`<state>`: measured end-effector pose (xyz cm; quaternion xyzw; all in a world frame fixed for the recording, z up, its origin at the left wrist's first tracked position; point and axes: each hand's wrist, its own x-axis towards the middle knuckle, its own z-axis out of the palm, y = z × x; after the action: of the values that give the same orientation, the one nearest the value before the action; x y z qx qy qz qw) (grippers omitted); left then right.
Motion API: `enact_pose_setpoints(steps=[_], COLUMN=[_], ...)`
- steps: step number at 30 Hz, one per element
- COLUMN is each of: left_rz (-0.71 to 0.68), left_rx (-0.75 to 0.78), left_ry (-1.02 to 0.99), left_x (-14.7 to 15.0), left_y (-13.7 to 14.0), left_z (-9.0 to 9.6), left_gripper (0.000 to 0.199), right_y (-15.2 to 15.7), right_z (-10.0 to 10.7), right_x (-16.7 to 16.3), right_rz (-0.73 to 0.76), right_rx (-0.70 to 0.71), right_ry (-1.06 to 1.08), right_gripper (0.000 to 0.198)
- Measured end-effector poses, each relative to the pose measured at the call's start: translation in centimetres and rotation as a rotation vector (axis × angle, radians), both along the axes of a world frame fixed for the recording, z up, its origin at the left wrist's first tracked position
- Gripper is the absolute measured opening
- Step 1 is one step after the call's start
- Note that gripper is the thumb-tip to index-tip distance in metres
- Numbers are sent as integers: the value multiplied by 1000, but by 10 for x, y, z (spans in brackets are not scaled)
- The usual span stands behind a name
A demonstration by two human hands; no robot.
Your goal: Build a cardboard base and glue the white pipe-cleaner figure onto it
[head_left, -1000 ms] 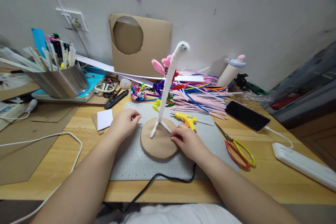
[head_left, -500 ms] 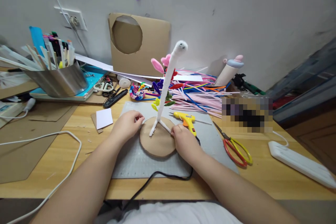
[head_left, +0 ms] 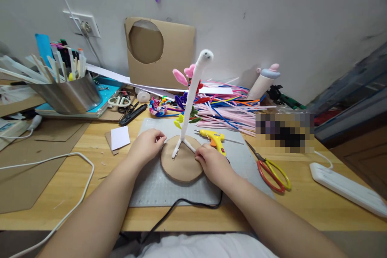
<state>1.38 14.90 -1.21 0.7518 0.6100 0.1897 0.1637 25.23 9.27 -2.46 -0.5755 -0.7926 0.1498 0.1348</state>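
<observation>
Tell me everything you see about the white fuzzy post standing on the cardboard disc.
The white fuzzy post looks plush-covered and tilted, with dark specks on its rounded tip. Coloured fuzzy petals show beside it; whether attached is unclear. Its base forks into white legs, two visible, resting on the cardboard disc. The right hand is at one leg's end.

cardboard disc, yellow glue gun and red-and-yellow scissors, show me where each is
cardboard disc (head_left: pixel 183 162): head view, bare middle of its top
yellow glue gun (head_left: pixel 215 136): head view, its body
scissors (head_left: pixel 262 159): head view, where blades meet handles
</observation>
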Motion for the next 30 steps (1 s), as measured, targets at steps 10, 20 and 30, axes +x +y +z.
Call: enact_pose_setpoints(steps=[10,20,30], left_rz=[-13,-12,-15], left_rx=[-5,-4,-28], left_ry=[11,7,16], left_x=[3,1,1], left_y=[-2,-3,-2], left_z=[-1,0,1], left_gripper=[27,26,26], right_y=[-6,-5,-7], right_z=[4,-4,9], right_x=[-18,-7,10], right_rz=[-33,-30,167], right_rx=[2,46,2], right_ry=[-322,-156,175], right_gripper=[23,16,22])
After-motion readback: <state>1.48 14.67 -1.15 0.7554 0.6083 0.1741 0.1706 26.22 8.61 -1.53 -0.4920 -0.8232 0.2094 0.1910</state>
